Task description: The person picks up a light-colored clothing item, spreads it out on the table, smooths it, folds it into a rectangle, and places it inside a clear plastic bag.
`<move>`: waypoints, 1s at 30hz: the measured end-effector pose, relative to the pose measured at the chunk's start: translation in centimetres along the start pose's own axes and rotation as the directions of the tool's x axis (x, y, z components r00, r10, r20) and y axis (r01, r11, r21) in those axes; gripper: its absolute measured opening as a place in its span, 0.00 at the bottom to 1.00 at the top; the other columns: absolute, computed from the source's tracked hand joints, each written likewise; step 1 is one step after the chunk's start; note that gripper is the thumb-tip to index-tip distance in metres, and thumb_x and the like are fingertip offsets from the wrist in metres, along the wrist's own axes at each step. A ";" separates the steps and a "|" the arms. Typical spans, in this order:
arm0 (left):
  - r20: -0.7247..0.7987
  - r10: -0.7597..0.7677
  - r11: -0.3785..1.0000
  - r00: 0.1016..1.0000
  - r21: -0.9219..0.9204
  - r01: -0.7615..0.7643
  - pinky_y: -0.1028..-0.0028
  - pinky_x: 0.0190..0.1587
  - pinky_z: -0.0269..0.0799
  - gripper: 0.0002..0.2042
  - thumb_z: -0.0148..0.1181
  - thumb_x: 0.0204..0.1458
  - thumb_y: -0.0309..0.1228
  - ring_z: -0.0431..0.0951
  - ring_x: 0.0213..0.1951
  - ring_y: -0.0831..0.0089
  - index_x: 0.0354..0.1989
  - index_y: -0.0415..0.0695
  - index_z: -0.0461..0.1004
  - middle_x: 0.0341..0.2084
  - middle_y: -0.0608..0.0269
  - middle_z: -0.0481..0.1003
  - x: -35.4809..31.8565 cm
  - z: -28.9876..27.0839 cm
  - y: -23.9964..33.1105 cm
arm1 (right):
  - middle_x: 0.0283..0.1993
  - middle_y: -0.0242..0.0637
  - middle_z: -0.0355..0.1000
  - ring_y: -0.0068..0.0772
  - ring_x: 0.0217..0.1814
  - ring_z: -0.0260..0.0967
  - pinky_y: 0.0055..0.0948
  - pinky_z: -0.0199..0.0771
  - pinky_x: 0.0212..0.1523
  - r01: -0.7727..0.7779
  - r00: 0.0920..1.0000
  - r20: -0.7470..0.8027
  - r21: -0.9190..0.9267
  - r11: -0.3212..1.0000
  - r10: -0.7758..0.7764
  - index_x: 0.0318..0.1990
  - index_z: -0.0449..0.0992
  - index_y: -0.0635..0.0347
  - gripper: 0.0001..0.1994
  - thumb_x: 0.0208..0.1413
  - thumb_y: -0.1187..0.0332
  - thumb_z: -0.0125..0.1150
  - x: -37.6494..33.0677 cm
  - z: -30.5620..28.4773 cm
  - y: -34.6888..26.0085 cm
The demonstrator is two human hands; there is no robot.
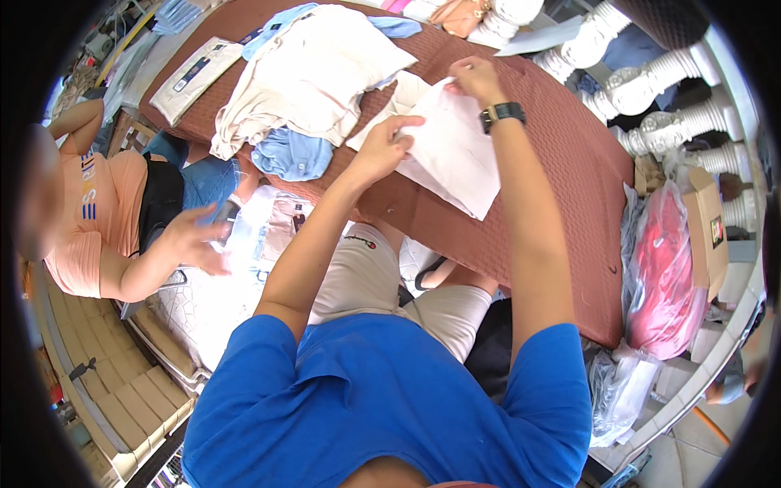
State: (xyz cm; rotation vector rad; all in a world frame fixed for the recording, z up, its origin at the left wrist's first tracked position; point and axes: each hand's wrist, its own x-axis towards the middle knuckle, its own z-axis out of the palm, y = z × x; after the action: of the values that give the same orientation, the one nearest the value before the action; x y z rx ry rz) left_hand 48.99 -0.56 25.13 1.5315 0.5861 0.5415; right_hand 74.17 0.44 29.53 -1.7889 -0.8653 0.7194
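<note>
A pale pinkish-white garment (455, 154), partly folded, is spread on the brown-covered table (561, 211) in front of me. My left hand (389, 149) is at its left edge, fingers curled and the thumb and forefinger on the cloth. At the far edge, my right hand (476, 81) pinches the fabric, with a dark watch (503, 116) on that wrist. The garment's exact kind is unclear. Left of it lies a heap of cream clothes (305, 77), with a light blue garment (293, 153) sticking out underneath.
A folded beige garment (195, 79) with a dark tag lies at the table's far left. Another person (122, 220) sits left, one hand blurred, beside clear-bagged clothes (281, 236). White balusters (643, 85), a bagged red bundle (663, 276) and a cardboard box (706, 232) line the right.
</note>
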 end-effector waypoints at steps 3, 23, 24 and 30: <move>-0.141 0.147 0.943 0.979 0.318 -0.096 0.66 0.52 0.75 0.15 0.61 0.55 0.28 0.80 0.50 0.59 0.51 0.39 0.79 0.50 0.49 0.79 2.1 -2.3 -6.4 | 0.39 0.44 0.77 0.35 0.31 0.81 0.26 0.83 0.30 -0.080 0.984 0.161 0.018 0.997 0.076 0.49 0.75 0.70 0.13 0.59 0.72 0.59 3.8 3.8 4.0; -0.343 0.327 0.795 0.881 0.603 -0.061 0.56 0.50 0.71 0.19 0.63 0.57 0.39 0.75 0.46 0.47 0.47 0.33 0.74 0.41 0.43 0.75 8.8 -1.3 -4.7 | 0.38 0.24 0.75 0.15 0.39 0.65 0.21 0.68 0.42 0.252 0.915 0.348 -0.106 0.962 -0.202 0.44 0.80 0.61 0.12 0.62 0.62 0.66 6.3 4.2 5.9; -0.350 0.256 0.841 0.901 0.541 -0.029 0.57 0.51 0.70 0.20 0.63 0.57 0.39 0.75 0.47 0.47 0.47 0.33 0.75 0.42 0.43 0.75 9.4 -0.9 -4.8 | 0.38 0.27 0.76 0.18 0.40 0.67 0.24 0.69 0.43 0.255 0.918 0.335 -0.087 0.963 -0.213 0.44 0.81 0.62 0.12 0.62 0.62 0.66 5.9 4.4 5.9; -0.348 0.294 0.821 0.890 0.569 -0.049 0.50 0.48 0.71 0.15 0.60 0.59 0.36 0.77 0.46 0.40 0.44 0.35 0.73 0.43 0.37 0.75 10.6 0.1 -3.9 | 0.40 0.27 0.76 0.17 0.42 0.68 0.23 0.71 0.45 0.335 0.910 0.256 0.007 0.942 -0.326 0.44 0.80 0.63 0.12 0.64 0.62 0.64 5.1 4.6 6.0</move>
State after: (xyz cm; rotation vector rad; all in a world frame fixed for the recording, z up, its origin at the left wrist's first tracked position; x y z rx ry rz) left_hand 56.94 6.43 21.09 2.0462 1.0061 0.9213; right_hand 74.82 5.39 21.90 -1.5453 -1.3260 0.7200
